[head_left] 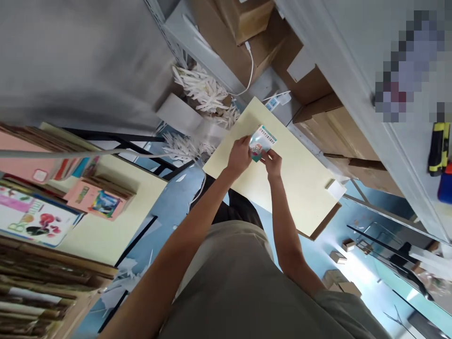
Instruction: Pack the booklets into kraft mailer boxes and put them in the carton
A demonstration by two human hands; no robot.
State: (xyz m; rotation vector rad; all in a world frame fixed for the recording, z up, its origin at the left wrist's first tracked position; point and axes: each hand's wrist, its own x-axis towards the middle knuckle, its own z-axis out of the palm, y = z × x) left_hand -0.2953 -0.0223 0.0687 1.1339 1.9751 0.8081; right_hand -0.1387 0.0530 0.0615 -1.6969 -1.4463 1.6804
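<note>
A small book point(262, 140) with a white and green cover and a dark printed title is held over the pale yellow tabletop point(296, 188). My left hand point(240, 154) grips its left edge, fingers closed around it. At its lower right corner, my right hand point(273, 164) pinches the cover between thumb and fingers. The cover faces up toward me, with a cartoon figure near its bottom. A small white block point(335, 189) lies at the table's right corner, away from both hands.
Stacked books point(97, 200) cover part of a second table at left. Heaps of paper strips point(205, 92) fill bins beyond the table. Cardboard boxes point(348, 127) line the far side. A white cable point(252, 70) hangs there, and a yellow-black cutter point(439, 148) lies at far right.
</note>
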